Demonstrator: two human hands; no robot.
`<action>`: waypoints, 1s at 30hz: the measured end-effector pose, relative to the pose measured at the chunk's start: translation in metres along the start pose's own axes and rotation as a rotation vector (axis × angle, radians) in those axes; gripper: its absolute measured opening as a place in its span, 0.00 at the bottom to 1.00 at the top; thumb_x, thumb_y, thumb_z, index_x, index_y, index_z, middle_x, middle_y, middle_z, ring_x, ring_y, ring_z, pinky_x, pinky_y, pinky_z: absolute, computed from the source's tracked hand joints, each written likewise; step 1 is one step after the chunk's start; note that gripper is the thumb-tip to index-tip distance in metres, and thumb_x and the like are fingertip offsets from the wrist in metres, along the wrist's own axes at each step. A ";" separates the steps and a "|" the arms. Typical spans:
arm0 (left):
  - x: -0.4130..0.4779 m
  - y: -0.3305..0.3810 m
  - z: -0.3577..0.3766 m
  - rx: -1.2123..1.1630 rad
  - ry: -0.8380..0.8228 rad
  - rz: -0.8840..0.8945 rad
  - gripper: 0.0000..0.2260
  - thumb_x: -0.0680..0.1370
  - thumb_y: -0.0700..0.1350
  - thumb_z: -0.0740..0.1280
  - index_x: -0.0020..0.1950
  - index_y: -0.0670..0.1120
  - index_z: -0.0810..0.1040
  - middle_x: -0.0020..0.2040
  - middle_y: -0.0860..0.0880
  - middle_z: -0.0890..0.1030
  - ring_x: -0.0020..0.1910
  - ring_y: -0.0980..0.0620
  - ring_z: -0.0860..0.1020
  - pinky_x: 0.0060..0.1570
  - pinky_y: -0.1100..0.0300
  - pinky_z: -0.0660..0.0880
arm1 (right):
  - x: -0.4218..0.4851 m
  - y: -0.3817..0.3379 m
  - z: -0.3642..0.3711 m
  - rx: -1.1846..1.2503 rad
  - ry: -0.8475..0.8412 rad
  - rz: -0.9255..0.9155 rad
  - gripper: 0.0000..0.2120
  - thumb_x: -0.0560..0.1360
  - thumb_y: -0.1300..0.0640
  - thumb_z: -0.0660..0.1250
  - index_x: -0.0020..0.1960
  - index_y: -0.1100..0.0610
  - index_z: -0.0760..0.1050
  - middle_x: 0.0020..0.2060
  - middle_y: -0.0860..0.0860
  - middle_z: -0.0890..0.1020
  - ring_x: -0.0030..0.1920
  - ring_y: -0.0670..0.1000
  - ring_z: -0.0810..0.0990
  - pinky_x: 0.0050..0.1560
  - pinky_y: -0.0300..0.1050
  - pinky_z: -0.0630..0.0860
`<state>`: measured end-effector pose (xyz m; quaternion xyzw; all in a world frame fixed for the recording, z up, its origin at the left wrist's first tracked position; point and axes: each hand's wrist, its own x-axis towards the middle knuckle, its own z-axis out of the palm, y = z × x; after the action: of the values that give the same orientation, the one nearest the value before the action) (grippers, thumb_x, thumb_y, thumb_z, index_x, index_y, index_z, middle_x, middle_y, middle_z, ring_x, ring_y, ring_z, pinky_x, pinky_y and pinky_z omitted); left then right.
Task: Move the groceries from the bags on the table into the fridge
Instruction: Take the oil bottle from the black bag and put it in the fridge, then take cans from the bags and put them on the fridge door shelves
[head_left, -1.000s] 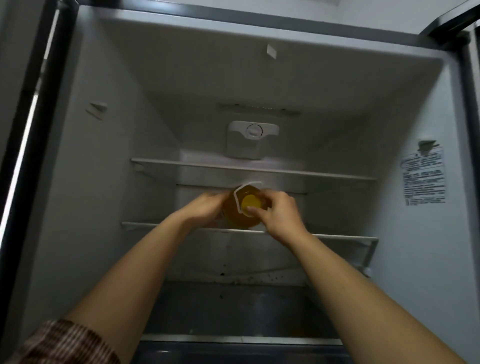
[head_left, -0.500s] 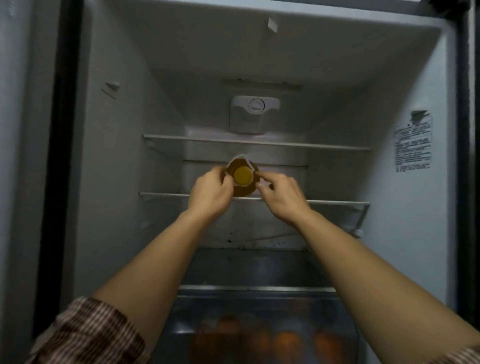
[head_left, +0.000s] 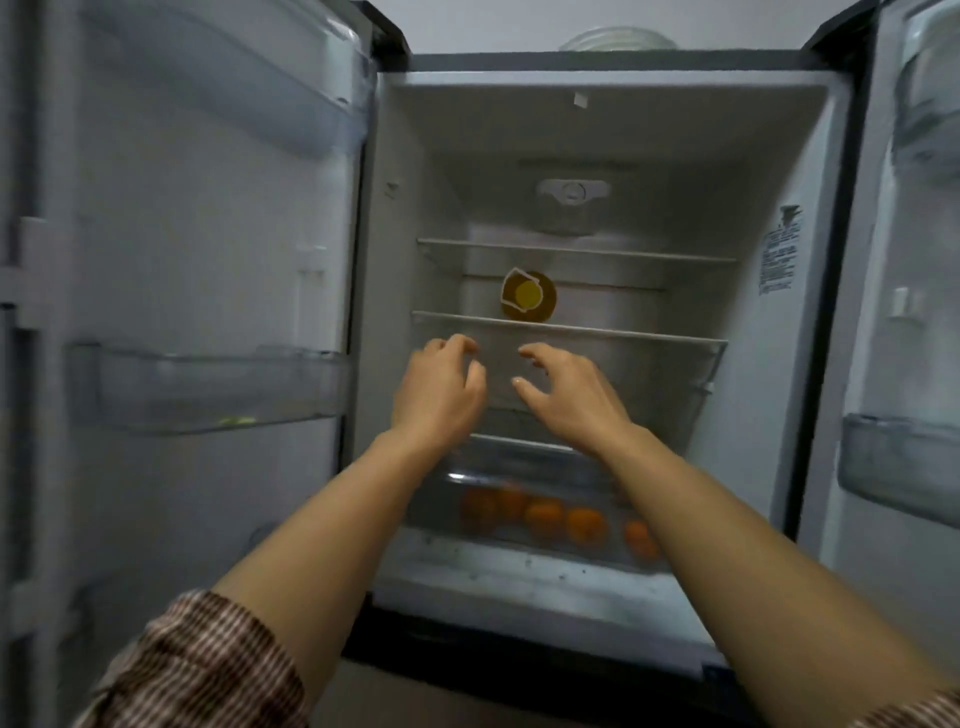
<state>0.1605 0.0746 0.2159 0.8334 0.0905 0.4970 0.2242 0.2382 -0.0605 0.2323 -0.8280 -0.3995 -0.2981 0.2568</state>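
An amber bottle with a yellow cap (head_left: 529, 296) lies on the middle glass shelf (head_left: 639, 332) of the open fridge, its cap end facing me. My left hand (head_left: 441, 392) and my right hand (head_left: 569, 397) hover in front of and below that shelf, apart from the bottle. Both hands hold nothing and their fingers are loosely curled. Several oranges (head_left: 556, 517) sit in the clear crisper drawer at the bottom.
Both fridge doors stand open: the left door (head_left: 197, 291) with clear bins (head_left: 208, 387), the right door (head_left: 909, 312) with a bin (head_left: 898, 457). An upper glass shelf (head_left: 576, 252) sits above the bottle. A glass bowl (head_left: 618, 39) rests on top of the fridge.
Both hands have let go of the bottle and drawn back from the shelf. The view has pulled back, so the doors and crisper drawer now show.
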 end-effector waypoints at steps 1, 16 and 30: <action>-0.018 0.000 -0.014 0.021 0.009 -0.005 0.14 0.79 0.45 0.59 0.64 0.45 0.75 0.62 0.44 0.76 0.63 0.45 0.72 0.60 0.51 0.70 | -0.014 -0.011 0.000 0.010 -0.009 -0.022 0.22 0.78 0.48 0.63 0.71 0.51 0.67 0.66 0.53 0.76 0.64 0.55 0.74 0.62 0.54 0.73; -0.185 -0.043 -0.296 0.470 0.108 -0.172 0.14 0.79 0.44 0.59 0.64 0.47 0.74 0.61 0.46 0.75 0.59 0.46 0.74 0.52 0.56 0.71 | -0.120 -0.254 -0.012 0.315 -0.046 -0.369 0.20 0.77 0.49 0.65 0.67 0.54 0.72 0.61 0.54 0.78 0.62 0.55 0.75 0.58 0.54 0.74; -0.385 -0.178 -0.627 0.843 -0.010 -0.619 0.18 0.81 0.47 0.56 0.71 0.48 0.65 0.72 0.47 0.66 0.69 0.47 0.65 0.63 0.50 0.68 | -0.252 -0.617 0.099 0.530 -0.340 -0.569 0.23 0.77 0.48 0.64 0.70 0.53 0.67 0.64 0.52 0.74 0.65 0.54 0.71 0.60 0.50 0.71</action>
<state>-0.5597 0.2654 0.0844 0.7880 0.5236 0.3239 0.0060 -0.3630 0.2155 0.1032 -0.6276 -0.7115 -0.1031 0.2988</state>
